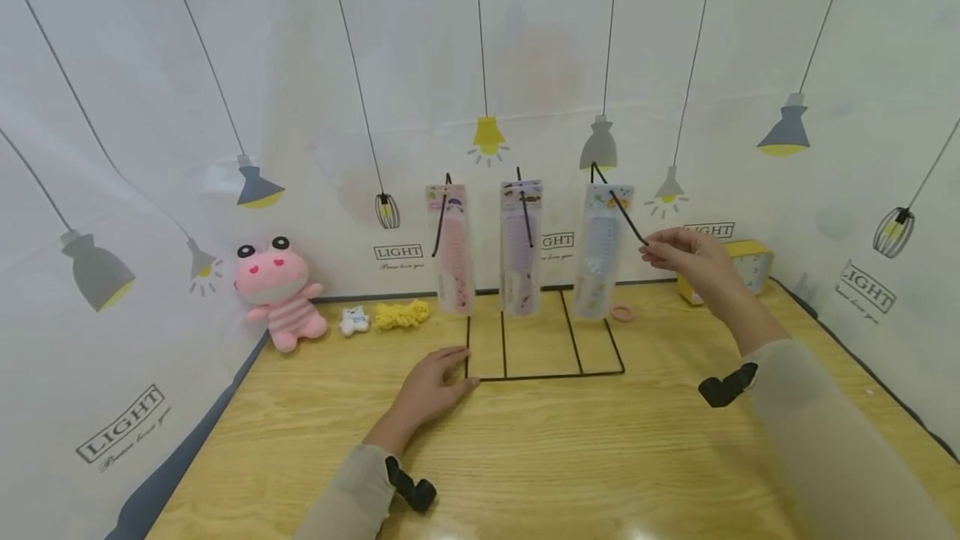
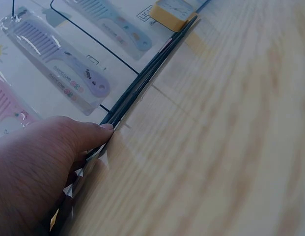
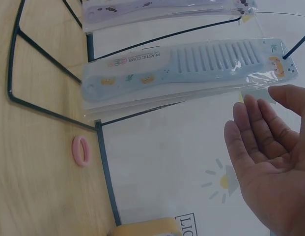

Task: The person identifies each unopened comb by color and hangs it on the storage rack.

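A black wire display rack (image 1: 543, 377) stands on the table with three packaged combs on its hooks: pink (image 1: 452, 261), purple (image 1: 521, 261) and blue (image 1: 597, 252). My left hand (image 1: 429, 390) holds the front left corner of its base, and in the left wrist view the thumb (image 2: 96, 135) lies along the wire. My right hand (image 1: 693, 261) is at the outer end of the right hook, beside the blue comb. In the right wrist view its fingers (image 3: 263, 132) are loosely bent, the palm shows nothing in it, and the blue comb's package (image 3: 191, 73) hangs just above.
A pink plush toy (image 1: 281, 294), a small white bear figure (image 1: 355, 321) and yellow yarn (image 1: 401, 315) sit along the back left. Behind the right hand stands a yellow clock (image 1: 753, 265). A pink ring (image 1: 622, 312) lies by the rack. Printed fabric (image 1: 525, 48) covers the walls.
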Demonstrator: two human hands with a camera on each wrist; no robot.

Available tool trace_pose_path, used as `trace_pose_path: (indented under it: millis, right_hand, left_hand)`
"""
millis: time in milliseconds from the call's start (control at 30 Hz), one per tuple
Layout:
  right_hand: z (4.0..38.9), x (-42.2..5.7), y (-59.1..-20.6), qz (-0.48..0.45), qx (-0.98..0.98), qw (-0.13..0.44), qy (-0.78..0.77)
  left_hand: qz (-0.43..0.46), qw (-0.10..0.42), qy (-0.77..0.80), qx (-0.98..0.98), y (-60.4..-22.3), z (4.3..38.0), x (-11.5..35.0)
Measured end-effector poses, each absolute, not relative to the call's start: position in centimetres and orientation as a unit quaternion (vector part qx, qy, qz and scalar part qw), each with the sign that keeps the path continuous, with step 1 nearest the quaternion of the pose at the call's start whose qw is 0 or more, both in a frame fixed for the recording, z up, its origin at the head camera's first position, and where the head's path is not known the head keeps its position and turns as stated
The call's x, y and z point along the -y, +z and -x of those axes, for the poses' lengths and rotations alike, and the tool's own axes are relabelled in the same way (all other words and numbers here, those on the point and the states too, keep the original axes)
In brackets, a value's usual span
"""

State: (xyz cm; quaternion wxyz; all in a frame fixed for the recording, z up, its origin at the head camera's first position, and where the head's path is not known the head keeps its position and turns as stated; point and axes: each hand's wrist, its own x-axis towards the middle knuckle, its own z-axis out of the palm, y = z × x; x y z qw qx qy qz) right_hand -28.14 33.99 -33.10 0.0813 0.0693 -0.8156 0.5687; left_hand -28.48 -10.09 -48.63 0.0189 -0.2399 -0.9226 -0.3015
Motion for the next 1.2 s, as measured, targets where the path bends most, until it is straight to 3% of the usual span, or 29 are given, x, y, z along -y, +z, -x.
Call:
trace_pose_path:
  millis: [1200]
  right_hand:
    - [18.3,-42.4,-39.2,0.003,0.893,0.061,0.445]
  left_hand:
    - [0.248,0.027,-0.311,0.917,-48.5,28.3,10.1]
